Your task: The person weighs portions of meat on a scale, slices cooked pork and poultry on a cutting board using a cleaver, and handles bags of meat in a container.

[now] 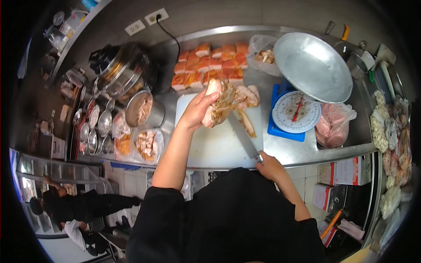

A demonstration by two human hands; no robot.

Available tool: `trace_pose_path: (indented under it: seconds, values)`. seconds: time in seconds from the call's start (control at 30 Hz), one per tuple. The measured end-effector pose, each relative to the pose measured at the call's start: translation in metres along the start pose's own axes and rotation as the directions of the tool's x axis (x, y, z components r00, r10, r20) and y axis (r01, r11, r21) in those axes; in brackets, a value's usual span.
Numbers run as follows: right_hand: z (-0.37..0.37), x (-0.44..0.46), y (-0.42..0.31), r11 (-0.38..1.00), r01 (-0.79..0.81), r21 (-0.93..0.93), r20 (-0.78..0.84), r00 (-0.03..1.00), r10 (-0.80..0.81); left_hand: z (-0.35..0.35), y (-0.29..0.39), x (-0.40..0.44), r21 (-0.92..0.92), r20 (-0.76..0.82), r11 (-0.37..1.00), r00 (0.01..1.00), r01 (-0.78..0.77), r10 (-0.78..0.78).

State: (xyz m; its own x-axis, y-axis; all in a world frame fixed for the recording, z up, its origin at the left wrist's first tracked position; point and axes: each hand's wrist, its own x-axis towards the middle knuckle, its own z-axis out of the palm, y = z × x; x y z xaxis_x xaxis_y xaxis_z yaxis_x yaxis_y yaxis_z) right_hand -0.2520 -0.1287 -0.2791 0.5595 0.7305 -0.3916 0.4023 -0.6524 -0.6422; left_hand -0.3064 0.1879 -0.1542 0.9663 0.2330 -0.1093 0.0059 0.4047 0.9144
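My left hand (199, 107) grips a thick piece of pork belly (221, 103), lifted above the white cutting board (210, 149); its browned side faces right. My right hand (271, 165) is closed around the handle of a knife (243, 138), whose broad blade points up and left across the board, its tip near the meat. A cut strip of meat (247, 123) lies beside the blade. More cut pieces (249, 95) rest at the board's upper right corner.
Rows of orange-skinned pork blocks (210, 63) lie behind the board. A blue scale (285, 125) with a wide metal pan (313, 65) stands right, beside bagged pink meat (335, 125). Left are a metal pot (144, 109) and a bag of diced meat (148, 144). Another person (79, 204) is at lower left.
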Motion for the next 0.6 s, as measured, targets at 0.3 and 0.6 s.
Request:
trace_pose_path:
  seconds: [0.3, 0.6]
  values:
    - [-0.006, -0.002, -0.014, 0.999, -0.033, -0.028, 0.035, 0.999, 0.034, -0.060, -0.119, -0.045, 0.998, -0.036, 0.063, 0.984, 0.026, 0.176]
    - [-0.002, -0.002, -0.017, 0.999, -0.048, -0.026, 0.037, 0.998, 0.049, -0.104, -0.082, -0.040, 0.765, -0.167, 0.643, 0.977, 0.043, 0.133]
